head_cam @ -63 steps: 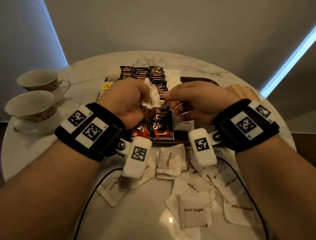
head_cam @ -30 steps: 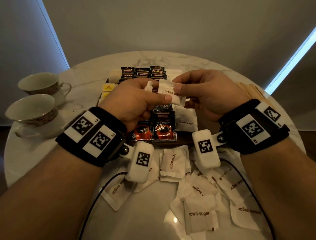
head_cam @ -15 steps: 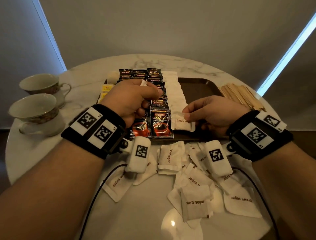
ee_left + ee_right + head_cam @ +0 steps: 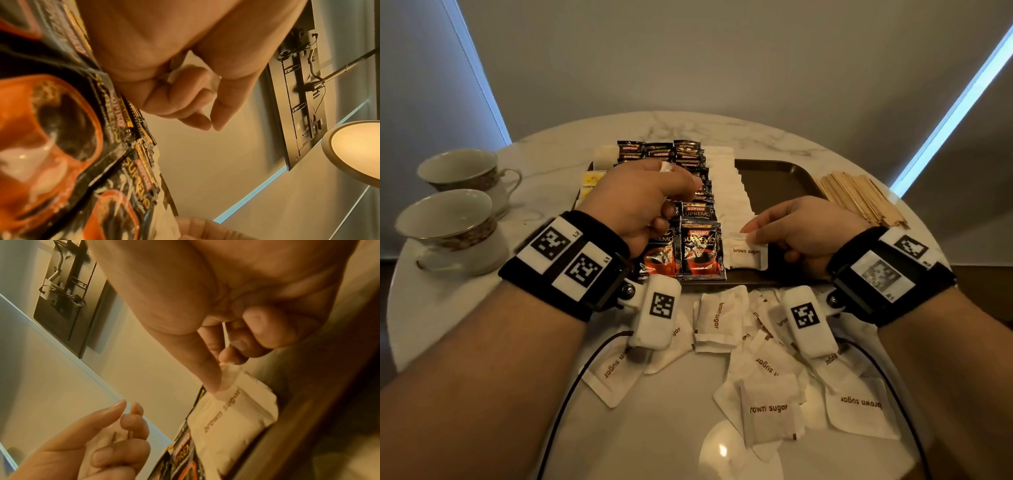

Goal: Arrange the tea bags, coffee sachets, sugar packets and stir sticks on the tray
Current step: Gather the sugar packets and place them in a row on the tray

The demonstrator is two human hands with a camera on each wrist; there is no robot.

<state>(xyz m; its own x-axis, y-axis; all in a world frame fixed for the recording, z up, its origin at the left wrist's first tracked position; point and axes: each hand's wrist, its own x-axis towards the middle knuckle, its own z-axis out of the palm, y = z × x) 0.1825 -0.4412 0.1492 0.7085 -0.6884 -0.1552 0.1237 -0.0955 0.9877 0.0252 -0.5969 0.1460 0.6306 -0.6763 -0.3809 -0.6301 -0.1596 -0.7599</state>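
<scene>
Tray [image 4: 777, 181], dark brown, sits mid-table [image 4: 688, 130], its right part bare; I see coffee sachets [image 4: 700, 248] in rows on it beside a line of white sugar packets [image 4: 726, 185]. Loose sugar packets [image 4: 770, 407] lie scattered on the near table, stir sticks [image 4: 859, 198] right of the tray. My right hand [image 4: 804, 236] pinches a brown sugar packet [image 4: 748, 255] at the line's near end. My left hand [image 4: 640, 202] is curled around more white packets [image 4: 665, 167].

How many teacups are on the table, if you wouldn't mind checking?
2. Both stand at the table's left edge: the far teacup behind, the near teacup in front. None seems hidden.
</scene>
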